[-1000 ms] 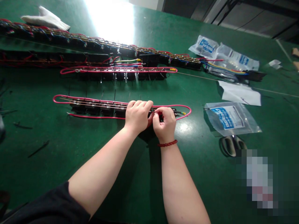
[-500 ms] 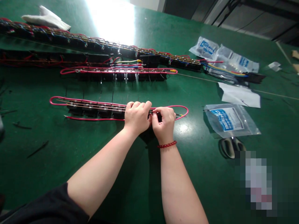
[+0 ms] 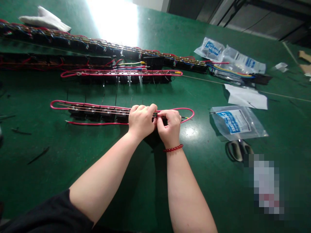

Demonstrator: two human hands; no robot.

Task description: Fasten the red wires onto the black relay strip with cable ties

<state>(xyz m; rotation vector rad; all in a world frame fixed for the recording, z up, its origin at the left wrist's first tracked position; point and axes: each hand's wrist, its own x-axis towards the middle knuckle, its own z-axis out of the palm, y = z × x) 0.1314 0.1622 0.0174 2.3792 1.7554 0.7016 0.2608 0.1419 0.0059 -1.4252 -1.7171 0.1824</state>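
Observation:
A row of black blocks [image 3: 107,113] with thin copper-coloured rods along its top lies before me on the green table. A red cable [image 3: 92,123] loops round both its ends, and thin black strips, like cable tie tails, stick out along its far side. My left hand [image 3: 142,120] is closed over the row right of its middle, knuckles up. Close beside it, my right hand [image 3: 169,127] pinches with thumb and forefinger at the rods; what lies between the fingertips is hidden. The block row's right part is mostly covered by my hands.
Behind lies a similar wired row [image 3: 126,77], then longer wired strips [image 3: 104,47] and a white glove [image 3: 45,20]. Right of my hands are a labelled plastic bag [image 3: 238,123], scissors [image 3: 239,150], white paper [image 3: 245,96] and more bags [image 3: 211,48]. Black scraps [image 3: 39,155] lie left.
The whole view has shifted slightly, so the table things appear a little further left. Both hands keep their places on the block row, with only slight finger movement.

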